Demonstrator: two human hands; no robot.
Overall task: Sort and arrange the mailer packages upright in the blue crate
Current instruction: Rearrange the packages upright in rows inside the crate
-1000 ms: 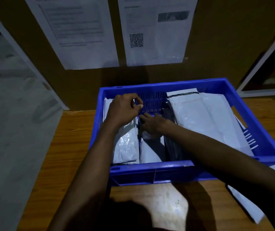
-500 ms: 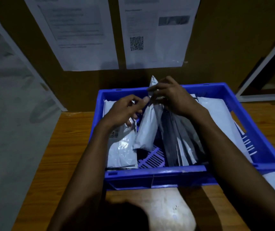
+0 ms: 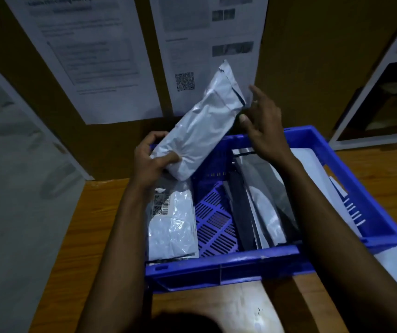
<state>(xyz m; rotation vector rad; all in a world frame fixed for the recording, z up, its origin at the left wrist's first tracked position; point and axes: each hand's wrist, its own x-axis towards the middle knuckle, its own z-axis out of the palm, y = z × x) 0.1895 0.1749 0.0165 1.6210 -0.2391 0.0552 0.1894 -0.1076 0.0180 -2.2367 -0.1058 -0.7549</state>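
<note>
Above the blue crate (image 3: pixel 221 267), my left hand (image 3: pixel 153 162) grips a white mailer (image 3: pixel 200 126) tilted, right hand (image 3: pixel 262 123) spread beside it; labelled mailer (image 3: pixel 172 224) and grey mailers (image 3: pixel 262 205) lean inside, centre slot unfilled.

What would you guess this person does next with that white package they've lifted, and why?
Probably lower the white mailer, held in the left hand, on edge into the bare gap of the blue crate, between the labelled mailer and the leaning dark mailers.
</note>
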